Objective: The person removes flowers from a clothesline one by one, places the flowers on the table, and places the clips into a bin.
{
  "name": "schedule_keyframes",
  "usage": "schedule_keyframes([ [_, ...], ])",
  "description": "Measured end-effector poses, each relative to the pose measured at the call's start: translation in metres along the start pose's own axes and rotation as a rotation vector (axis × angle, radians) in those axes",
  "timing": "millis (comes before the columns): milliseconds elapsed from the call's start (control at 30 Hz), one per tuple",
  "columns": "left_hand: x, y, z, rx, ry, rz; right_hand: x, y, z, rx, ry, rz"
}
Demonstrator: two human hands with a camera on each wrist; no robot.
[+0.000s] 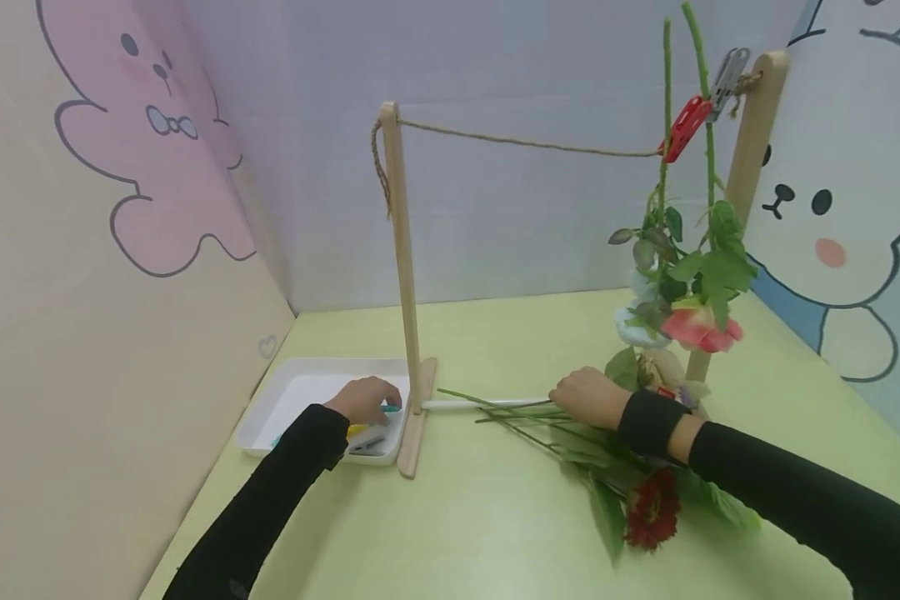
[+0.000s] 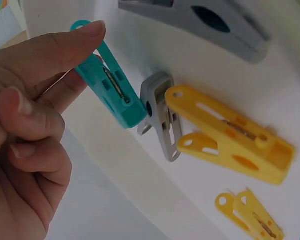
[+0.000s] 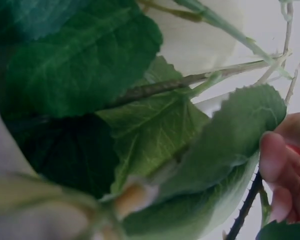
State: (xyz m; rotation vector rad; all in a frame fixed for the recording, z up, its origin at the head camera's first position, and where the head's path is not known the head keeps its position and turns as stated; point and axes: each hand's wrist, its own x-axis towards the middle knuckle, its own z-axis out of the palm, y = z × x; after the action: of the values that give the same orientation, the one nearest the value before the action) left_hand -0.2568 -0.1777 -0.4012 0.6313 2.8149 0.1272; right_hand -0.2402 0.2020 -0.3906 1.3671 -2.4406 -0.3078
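My left hand is over the white tray and pinches a teal clothespin between thumb and fingertips. Close to it in the left wrist view lie grey clothespins and yellow clothespins. On the right, my right hand holds a flower stem at the pile of artificial flowers, its fingers curled; leaves hide part of the grip. A red flower lies on the table below that hand.
A twine line runs between two wooden posts. Near its right end, a red clothespin and a grey clothespin hold flowers upside down, among them a pink flower. A white rod crosses low between the posts.
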Motion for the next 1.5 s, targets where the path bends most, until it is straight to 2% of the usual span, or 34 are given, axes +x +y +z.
schedule_keyframes([
  [133,0.003,0.000,0.007,0.025,0.010,0.017,0.005,0.000,-0.004,0.014,0.006,-0.015],
  [400,0.006,0.001,0.008,0.034,0.021,-0.017,0.009,-0.006,-0.009,0.011,0.053,-0.016],
  [500,0.005,0.001,0.010,0.038,0.021,-0.026,0.010,-0.007,-0.008,0.046,0.080,-0.033],
  [533,0.006,0.000,0.011,0.036,0.024,-0.029,0.010,-0.005,-0.002,0.049,0.111,-0.052],
  [633,0.005,0.000,0.012,0.037,0.033,-0.034,0.010,-0.006,-0.003,0.048,0.110,-0.062],
  [733,0.004,0.002,0.008,0.029,0.018,-0.042,0.010,-0.007,-0.006,0.004,0.108,-0.049],
  [800,0.001,0.005,0.004,0.027,0.000,-0.047,0.010,-0.008,-0.016,-0.004,0.082,-0.018],
  [967,-0.008,0.009,-0.013,0.076,-0.015,-0.024,0.003,-0.003,-0.031,0.047,0.097,0.025],
  [1067,-0.013,0.012,-0.033,0.110,0.003,0.007,-0.004,0.003,-0.043,0.094,0.118,0.062],
  [1200,-0.022,0.029,-0.078,0.143,0.007,0.033,-0.013,0.015,-0.062,0.113,0.251,0.094],
  [1300,-0.030,0.059,-0.124,0.157,-0.012,0.069,-0.016,0.028,-0.080,0.099,0.390,0.114],
  [1367,-0.034,0.083,-0.155,0.149,-0.015,0.123,-0.016,0.035,-0.093,0.080,0.485,0.154],
  [1433,-0.037,0.109,-0.188,0.125,0.006,0.202,-0.015,0.042,-0.108,0.056,0.582,0.242],
  [1500,-0.036,0.136,-0.220,0.087,0.071,0.281,-0.013,0.047,-0.122,0.037,0.682,0.377],
])
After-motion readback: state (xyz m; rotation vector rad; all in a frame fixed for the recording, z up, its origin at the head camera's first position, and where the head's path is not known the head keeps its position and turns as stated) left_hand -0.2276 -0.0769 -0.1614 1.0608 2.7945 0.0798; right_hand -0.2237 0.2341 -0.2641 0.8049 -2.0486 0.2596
